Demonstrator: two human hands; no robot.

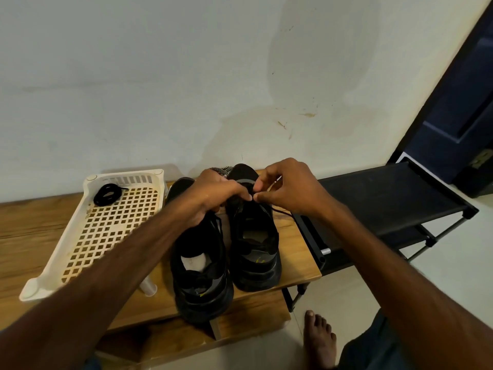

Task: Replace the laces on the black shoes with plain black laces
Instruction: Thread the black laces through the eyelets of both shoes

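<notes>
At centre, your left hand (213,196) and right hand (290,190) pinch a lace (280,211), fingers (241,193) together, over a shoe (253,236) on the desk (26,228). A coiled lace (108,194) lies in the tray (53,268), left.

The black 9 o'clock shoe (200,263) and 3 o'clock shoe (253,236) stand side by side on the counter (293,252), toes toward 12 o'clock. The 3 o'clock shoe trails a thin lace (280,211) toward 3 o'clock. A coiled black lace (108,194) lies at 10 o'clock.

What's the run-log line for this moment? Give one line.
focus: right-side shoe | left hand: pinches lace | right hand: pinches lace | coiled black lace: in tray
</notes>
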